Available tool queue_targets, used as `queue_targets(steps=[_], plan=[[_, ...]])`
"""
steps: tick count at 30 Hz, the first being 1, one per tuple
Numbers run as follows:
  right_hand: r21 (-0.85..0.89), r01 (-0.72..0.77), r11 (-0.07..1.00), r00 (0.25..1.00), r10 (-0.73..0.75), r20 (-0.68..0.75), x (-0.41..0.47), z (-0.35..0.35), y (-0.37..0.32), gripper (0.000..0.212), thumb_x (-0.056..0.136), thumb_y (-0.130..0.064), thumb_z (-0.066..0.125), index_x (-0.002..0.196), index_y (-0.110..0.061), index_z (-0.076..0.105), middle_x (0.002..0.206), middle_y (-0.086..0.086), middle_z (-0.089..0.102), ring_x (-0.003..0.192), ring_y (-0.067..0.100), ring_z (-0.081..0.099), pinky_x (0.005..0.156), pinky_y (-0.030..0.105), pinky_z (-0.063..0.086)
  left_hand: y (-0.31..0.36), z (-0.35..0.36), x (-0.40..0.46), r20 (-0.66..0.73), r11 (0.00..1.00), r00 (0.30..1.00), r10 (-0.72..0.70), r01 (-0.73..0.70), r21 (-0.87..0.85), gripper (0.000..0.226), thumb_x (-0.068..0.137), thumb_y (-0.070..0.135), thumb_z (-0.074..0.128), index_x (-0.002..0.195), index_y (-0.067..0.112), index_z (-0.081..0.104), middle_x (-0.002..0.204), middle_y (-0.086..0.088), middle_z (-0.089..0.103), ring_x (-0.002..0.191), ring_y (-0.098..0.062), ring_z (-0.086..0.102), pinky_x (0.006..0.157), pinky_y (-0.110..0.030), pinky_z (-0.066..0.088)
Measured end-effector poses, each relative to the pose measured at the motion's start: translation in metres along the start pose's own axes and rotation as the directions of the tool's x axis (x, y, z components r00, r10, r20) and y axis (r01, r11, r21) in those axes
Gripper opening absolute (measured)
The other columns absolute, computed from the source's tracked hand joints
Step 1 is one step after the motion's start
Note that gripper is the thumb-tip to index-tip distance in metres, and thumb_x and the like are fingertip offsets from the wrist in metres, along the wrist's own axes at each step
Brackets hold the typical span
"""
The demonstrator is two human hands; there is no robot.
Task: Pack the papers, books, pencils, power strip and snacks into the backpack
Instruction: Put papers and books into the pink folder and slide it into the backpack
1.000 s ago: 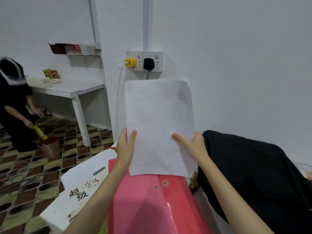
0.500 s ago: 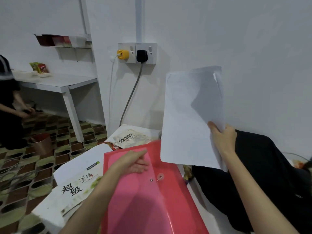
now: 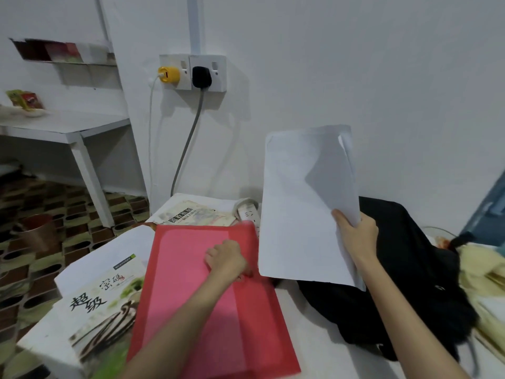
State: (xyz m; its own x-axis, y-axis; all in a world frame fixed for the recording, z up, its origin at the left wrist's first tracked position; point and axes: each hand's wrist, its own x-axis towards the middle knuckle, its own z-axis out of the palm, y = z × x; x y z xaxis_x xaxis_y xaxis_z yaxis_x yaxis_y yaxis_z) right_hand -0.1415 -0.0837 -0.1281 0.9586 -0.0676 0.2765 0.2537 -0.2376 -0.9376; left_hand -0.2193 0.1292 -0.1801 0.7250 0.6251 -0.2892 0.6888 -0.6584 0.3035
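I'm gripping the papers (image 3: 306, 203) upright in my right hand (image 3: 356, 236); my left hand (image 3: 226, 259) is pinching the red folder (image 3: 207, 302) flap, which should lift wide before sliding them in.

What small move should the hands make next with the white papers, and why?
Probably lower the white papers toward the red folder. The right hand holds them upright beside it, and the left hand grips the folder's flap edge, seemingly opening it.
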Motion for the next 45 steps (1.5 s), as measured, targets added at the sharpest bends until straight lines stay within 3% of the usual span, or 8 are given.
queue_targets(steps=[2,5,13,18,24,28,35,45], plan=[[-0.011,-0.014,1.0,1.0,0.014,0.0,-0.002,-0.008,0.003,0.016,0.088,-0.017,0.063,0.082,-0.003,0.059,0.071,-0.001,0.058,0.066,0.014,0.054,0.054,0.022,0.041,0.009,-0.003,-0.005,0.023,0.998,0.998,0.052,-0.051,-0.043,0.012,0.071,0.012,0.067,0.078,0.012,0.057,0.057,-0.001,0.066,0.079,-0.015,0.062,0.076,-0.026,0.048],[-0.033,-0.008,0.999,1.0,0.008,-0.003,-0.002,-0.02,0.003,0.019,0.087,-0.017,0.062,0.078,0.0,0.059,0.069,0.002,0.057,0.063,0.013,0.052,0.053,0.023,0.04,0.013,-0.008,-0.002,0.081,0.954,0.987,0.138,-0.111,-0.278,0.018,0.071,0.0,0.058,0.055,0.004,0.052,0.026,-0.001,0.045,0.025,-0.012,0.043,0.035,-0.017,0.035],[-0.054,-0.026,0.998,0.998,0.023,-0.052,0.007,-0.042,-0.004,0.026,0.084,-0.017,0.063,0.072,0.005,0.054,0.068,0.01,0.05,0.064,0.021,0.045,0.05,0.027,0.034,0.033,-0.009,-0.013,0.001,0.445,0.92,0.391,-0.189,-0.875,0.044,0.099,0.038,0.036,0.085,0.004,0.062,0.074,-0.008,0.062,0.066,-0.017,0.056,0.052,-0.024,0.042],[-0.215,0.008,0.977,0.98,0.035,0.195,0.002,-0.044,-0.014,0.019,0.083,-0.016,0.064,0.075,0.0,0.063,0.069,0.008,0.056,0.065,0.02,0.05,0.055,0.028,0.037,0.016,0.021,-0.008,0.019,0.763,0.804,0.595,-0.557,-0.328,0.032,0.082,0.019,0.046,0.108,0.015,0.063,0.112,-0.005,0.065,0.107,-0.023,0.058,0.098,-0.043,0.041],[-0.634,0.283,0.72,0.929,-0.042,0.367,-0.005,-0.034,-0.011,0.021,0.086,-0.018,0.052,0.068,-0.007,0.056,0.064,0.007,0.052,0.06,0.026,0.045,0.05,0.03,0.031,0.002,0.018,-0.007,0.059,0.877,0.905,0.422,-0.424,0.226,0.047,0.092,0.054,0.037,0.132,0.031,0.044,0.151,-0.002,0.024,0.141,-0.032,0.013,0.107,-0.061,0.012],[-0.682,0.335,0.65,0.916,-0.055,0.397,-0.006,-0.027,-0.014,0.021,0.09,-0.021,0.052,0.082,-0.005,0.062,0.074,0.008,0.056,0.07,0.029,0.05,0.057,0.031,0.036,0.005,0.023,-0.016,0.04,0.904,0.924,0.379,-0.379,0.195,0.046,0.086,0.053,0.046,0.12,0.023,0.041,0.15,-0.009,0.016,0.135,-0.04,0.018,0.104,-0.064,0.019],[-0.643,0.206,0.737,0.913,0.093,0.398,0.003,-0.03,-0.004,0.023,0.081,-0.021,0.057,0.073,0.001,0.058,0.066,0.006,0.053,0.06,0.023,0.046,0.053,0.029,0.034,0.001,-0.003,-0.025,-0.295,0.899,0.875,0.384,-0.428,-0.097,0.022,0.079,-0.006,0.04,0.094,-0.002,0.057,0.094,-0.019,0.051,0.097,-0.038,0.054,0.075,-0.037,0.039],[-0.438,-0.031,0.898,0.755,0.308,0.579,0.015,-0.046,-0.007,0.03,0.077,-0.023,0.074,0.099,-0.005,0.064,0.095,0.008,0.069,0.085,0.021,0.066,0.077,0.031,0.05,-0.018,-0.01,-0.028,-0.429,0.886,0.843,0.325,-0.43,-0.175,0.028,0.08,-0.012,0.038,0.104,-0.007,0.051,0.11,-0.023,0.055,0.102,-0.04,0.052,0.084,-0.042,0.039]])
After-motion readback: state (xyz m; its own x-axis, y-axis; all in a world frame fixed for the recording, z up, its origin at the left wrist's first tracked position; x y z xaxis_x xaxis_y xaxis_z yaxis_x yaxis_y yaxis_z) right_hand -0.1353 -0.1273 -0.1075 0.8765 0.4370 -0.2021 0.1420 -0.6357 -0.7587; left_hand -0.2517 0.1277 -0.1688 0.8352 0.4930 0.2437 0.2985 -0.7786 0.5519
